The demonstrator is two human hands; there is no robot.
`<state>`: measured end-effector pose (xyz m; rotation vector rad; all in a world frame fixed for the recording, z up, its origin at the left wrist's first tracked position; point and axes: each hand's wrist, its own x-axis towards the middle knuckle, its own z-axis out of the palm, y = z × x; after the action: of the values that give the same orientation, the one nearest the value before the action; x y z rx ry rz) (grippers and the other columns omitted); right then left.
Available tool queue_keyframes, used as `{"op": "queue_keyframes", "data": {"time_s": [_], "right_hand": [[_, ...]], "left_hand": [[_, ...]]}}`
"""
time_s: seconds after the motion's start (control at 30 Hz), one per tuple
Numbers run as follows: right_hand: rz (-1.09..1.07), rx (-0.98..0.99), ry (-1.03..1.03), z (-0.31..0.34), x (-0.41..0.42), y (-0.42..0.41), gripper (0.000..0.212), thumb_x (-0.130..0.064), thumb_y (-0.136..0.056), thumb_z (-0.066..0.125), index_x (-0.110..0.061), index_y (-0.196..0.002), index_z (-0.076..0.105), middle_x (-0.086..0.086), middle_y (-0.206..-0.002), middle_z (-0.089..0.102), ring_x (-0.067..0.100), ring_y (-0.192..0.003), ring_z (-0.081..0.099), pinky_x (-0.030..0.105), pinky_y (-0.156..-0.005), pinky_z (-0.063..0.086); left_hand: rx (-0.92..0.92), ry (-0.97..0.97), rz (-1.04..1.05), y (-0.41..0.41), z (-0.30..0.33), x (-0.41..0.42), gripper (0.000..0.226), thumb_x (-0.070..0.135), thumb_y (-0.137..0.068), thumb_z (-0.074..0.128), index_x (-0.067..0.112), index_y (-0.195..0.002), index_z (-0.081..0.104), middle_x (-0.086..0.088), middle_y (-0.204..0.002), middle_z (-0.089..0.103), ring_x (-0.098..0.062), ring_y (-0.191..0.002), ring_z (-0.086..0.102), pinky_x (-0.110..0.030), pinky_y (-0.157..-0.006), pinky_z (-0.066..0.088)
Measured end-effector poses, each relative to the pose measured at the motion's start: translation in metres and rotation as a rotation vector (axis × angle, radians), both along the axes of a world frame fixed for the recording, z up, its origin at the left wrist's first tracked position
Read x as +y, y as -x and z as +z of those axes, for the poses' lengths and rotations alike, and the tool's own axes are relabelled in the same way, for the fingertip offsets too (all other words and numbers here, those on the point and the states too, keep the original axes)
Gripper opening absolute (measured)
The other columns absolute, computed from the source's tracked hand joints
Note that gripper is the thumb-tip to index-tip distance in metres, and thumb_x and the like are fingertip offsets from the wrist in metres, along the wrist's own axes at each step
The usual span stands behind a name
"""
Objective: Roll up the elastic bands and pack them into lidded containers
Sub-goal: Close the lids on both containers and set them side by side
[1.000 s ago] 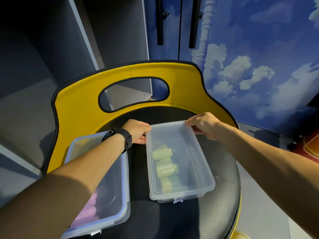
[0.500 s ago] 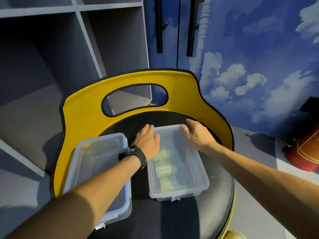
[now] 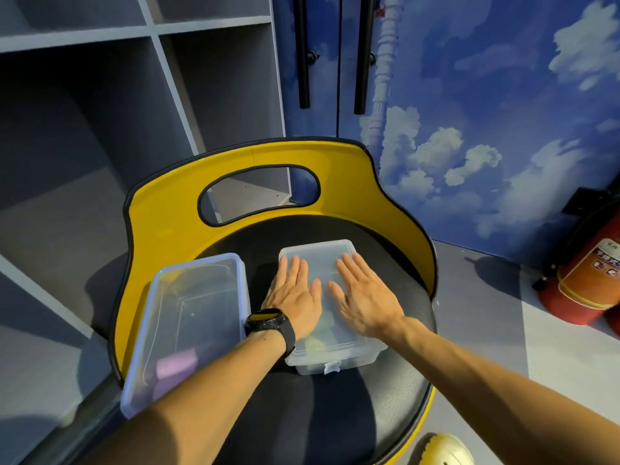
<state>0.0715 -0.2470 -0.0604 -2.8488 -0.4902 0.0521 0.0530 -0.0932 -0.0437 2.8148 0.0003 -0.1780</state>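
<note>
**Pressing the lid onto the right container**

While you look down from the head camera, your left hand [image 3: 295,297] and right hand [image 3: 364,297] lie flat, fingers straight, on the lid [image 3: 315,255] of the right container [image 3: 335,357], grasping nothing. It stands near the middle of the chair seat [image 3: 335,414], with pale rolled bands inside, mostly hidden. The left container [image 3: 188,323] sits at the seat's left edge, holding a purple roll [image 3: 176,365]. I judge the thin plastic light, slippery and flexible; take it by the long sides, under the rim.
</note>
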Motion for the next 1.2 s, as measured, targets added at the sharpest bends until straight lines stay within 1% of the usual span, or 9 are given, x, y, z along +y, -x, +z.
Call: {"op": "queue_keyframes", "data": {"time_s": [0.03, 0.07, 0.23, 0.3, 0.43, 0.57, 0.7, 0.9, 1.2], "right_hand": [[0.003, 0.007, 0.000, -0.001, -0.001, 0.000, 0.112, -0.073, -0.072, -0.029, -0.011, -0.155, 0.011, 0.005, -0.164, 0.007, 0.018, -0.152, -0.001, 0.038, -0.123, 0.009], [0.000, 0.012, -0.001, -0.001, -0.001, 0.000, 0.110, -0.074, -0.073, -0.027, -0.011, -0.155, 0.011, 0.005, -0.164, 0.007, 0.018, -0.152, -0.002, 0.037, -0.123, 0.009], [-0.009, 0.033, -0.006, 0.012, 0.001, 0.007, 0.069, -0.055, -0.100, 0.012, -0.013, -0.155, 0.010, 0.002, -0.164, 0.003, 0.017, -0.151, -0.004, 0.038, -0.124, 0.005], [-0.019, 0.048, 0.016, 0.022, 0.001, 0.011, 0.064, -0.050, -0.103, 0.018, -0.015, -0.156, 0.010, 0.001, -0.165, 0.001, 0.017, -0.151, -0.006, 0.037, -0.123, 0.002], [-0.045, -0.003, 0.071, 0.033, 0.005, 0.020, 0.065, -0.057, -0.100, 0.018, -0.023, -0.155, 0.014, 0.001, -0.165, -0.001, 0.022, -0.151, -0.007, 0.040, -0.122, 0.002], [-0.042, 0.076, 0.067, 0.040, 0.020, 0.033, 0.072, -0.068, -0.094, 0.017, -0.031, -0.155, 0.011, -0.003, -0.165, -0.003, 0.021, -0.151, -0.009, 0.051, -0.121, 0.000], [-0.015, 0.112, 0.110, 0.040, 0.035, 0.043, 0.076, -0.073, -0.091, 0.018, -0.033, -0.155, 0.008, -0.008, -0.164, -0.002, 0.020, -0.151, -0.007, 0.063, -0.115, -0.001], [-0.022, 0.127, 0.099, 0.041, 0.038, 0.046, 0.077, -0.075, -0.090, 0.018, -0.035, -0.155, 0.007, -0.011, -0.164, -0.003, 0.016, -0.151, -0.009, 0.061, -0.116, -0.003], [-0.004, 0.146, 0.094, 0.042, 0.030, 0.044, 0.079, -0.076, -0.089, 0.017, -0.036, -0.155, 0.006, -0.012, -0.164, -0.005, 0.015, -0.151, -0.011, 0.057, -0.117, -0.008]], "left_hand": [[0.005, 0.012, 0.006, 0.000, -0.001, 0.000, 0.058, 0.041, -0.103, 0.013, 0.013, -0.153, 0.000, 0.000, -0.162, -0.009, -0.014, -0.146, -0.022, -0.033, -0.120, -0.008], [0.007, 0.017, 0.008, 0.000, -0.001, 0.000, 0.058, 0.041, -0.103, 0.013, 0.014, -0.153, -0.001, 0.000, -0.162, -0.009, -0.014, -0.146, -0.022, -0.033, -0.120, -0.008], [0.047, 0.048, -0.010, 0.001, 0.012, 0.004, 0.060, 0.045, -0.102, 0.014, 0.017, -0.153, 0.000, 0.002, -0.162, -0.009, -0.012, -0.146, -0.019, -0.035, -0.119, -0.005], [0.002, 0.063, -0.012, 0.006, 0.022, 0.011, 0.060, 0.047, -0.102, 0.016, 0.020, -0.154, 0.002, 0.005, -0.162, -0.007, -0.011, -0.147, -0.014, -0.034, -0.119, -0.006], [-0.122, 0.024, 0.111, 0.030, 0.040, 0.052, 0.057, 0.047, -0.102, 0.019, 0.023, -0.153, 0.010, 0.006, -0.162, 0.001, -0.013, -0.149, -0.004, -0.034, -0.120, -0.003], [-0.059, -0.093, 0.233, 0.063, 0.043, 0.110, 0.062, 0.052, -0.100, 0.017, 0.023, -0.154, 0.006, 0.005, -0.162, -0.001, -0.015, -0.149, -0.004, -0.036, -0.121, -0.004], [0.002, -0.141, 0.246, 0.087, 0.028, 0.137, 0.067, 0.060, -0.097, 0.016, 0.027, -0.154, 0.002, 0.007, -0.162, -0.004, -0.015, -0.149, -0.007, -0.038, -0.121, -0.004], [-0.029, -0.146, 0.219, 0.081, 0.023, 0.128, 0.068, 0.060, -0.096, 0.013, 0.027, -0.154, -0.002, 0.008, -0.161, -0.009, -0.015, -0.148, -0.013, -0.037, -0.120, -0.008], [-0.032, -0.145, 0.174, 0.062, 0.017, 0.102, 0.066, 0.059, -0.097, 0.014, 0.029, -0.153, -0.003, 0.008, -0.161, -0.009, -0.014, -0.148, -0.013, -0.036, -0.119, -0.010]]}}
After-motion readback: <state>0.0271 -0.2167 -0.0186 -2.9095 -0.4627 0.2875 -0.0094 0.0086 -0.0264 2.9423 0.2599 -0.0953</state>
